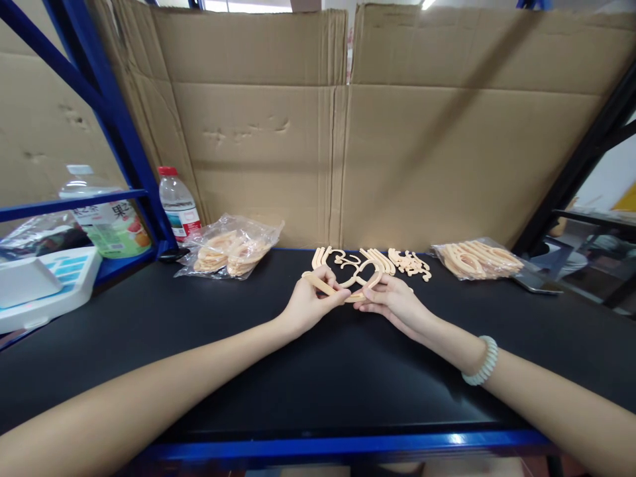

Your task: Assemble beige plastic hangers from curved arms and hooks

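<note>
In the head view, my left hand (317,299) is closed around a flat beige strip (318,283), thumb on top. My right hand (391,301) pinches a curved beige strip (376,278). The two strips come together between my fingertips, above the black table; whether they are joined I cannot tell. Just behind my hands lie loose beige pieces: long curved strips (320,257) at the left, thin curled pieces (348,260) in the middle, more long strips (380,257), and a heap of small curled pieces (410,262) at the right.
Clear bags of beige pieces (233,246) (474,257) lie left and right on the black table (348,384). A flat dark object (537,285) sits by the right bag. A red-capped bottle (179,205) stands back left. Cardboard (258,146) walls the rear; a blue frame (119,139) rises left.
</note>
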{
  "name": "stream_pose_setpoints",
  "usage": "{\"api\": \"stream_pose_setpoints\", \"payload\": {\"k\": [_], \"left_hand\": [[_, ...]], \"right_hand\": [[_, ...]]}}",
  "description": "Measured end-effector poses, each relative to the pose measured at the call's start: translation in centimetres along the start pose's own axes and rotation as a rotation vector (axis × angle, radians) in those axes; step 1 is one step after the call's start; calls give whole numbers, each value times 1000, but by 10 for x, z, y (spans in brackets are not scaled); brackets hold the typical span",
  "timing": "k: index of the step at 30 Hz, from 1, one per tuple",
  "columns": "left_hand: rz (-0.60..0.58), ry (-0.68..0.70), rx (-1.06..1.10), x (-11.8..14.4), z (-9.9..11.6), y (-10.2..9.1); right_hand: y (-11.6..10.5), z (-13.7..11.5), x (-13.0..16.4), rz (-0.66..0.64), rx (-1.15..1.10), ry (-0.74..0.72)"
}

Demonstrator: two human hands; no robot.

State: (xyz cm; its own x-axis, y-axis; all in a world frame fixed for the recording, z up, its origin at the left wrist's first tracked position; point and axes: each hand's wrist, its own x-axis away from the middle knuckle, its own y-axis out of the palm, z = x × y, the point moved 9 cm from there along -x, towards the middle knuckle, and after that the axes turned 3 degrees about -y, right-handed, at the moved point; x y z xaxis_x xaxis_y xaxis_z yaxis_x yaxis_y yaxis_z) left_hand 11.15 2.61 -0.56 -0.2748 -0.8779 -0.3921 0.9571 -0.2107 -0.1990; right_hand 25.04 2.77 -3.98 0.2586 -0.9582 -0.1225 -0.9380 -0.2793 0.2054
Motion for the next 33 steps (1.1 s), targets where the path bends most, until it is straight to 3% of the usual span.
{"api": "stream_pose_setpoints", "payload": {"k": [4, 10, 16, 21, 24, 27, 30, 33], "left_hand": [[51, -129, 206, -1, -14, -5], [128, -225, 312, 3, -20, -8], [-48, -323, 382, 12, -21, 19], [-8, -393, 527, 11, -29, 19], [11, -412, 611, 9, -30, 17], [21, -423, 643, 8, -30, 16], [29, -438, 666, 8, -32, 15], [40, -448, 680, 8, -35, 14]], "right_hand": [[1, -8, -2, -17, 36, -79], [3, -12, -2, -54, 104, -129], [11, -8, 3, -97, 120, -90], [-8, -13, -8, -38, 69, -100], [-39, -36, -25, 33, 366, -280], [-59, -64, -37, 62, 978, -540], [-71, -67, -47, 25, 1163, -587], [-65, -58, -53, -69, 1199, -595]]}}
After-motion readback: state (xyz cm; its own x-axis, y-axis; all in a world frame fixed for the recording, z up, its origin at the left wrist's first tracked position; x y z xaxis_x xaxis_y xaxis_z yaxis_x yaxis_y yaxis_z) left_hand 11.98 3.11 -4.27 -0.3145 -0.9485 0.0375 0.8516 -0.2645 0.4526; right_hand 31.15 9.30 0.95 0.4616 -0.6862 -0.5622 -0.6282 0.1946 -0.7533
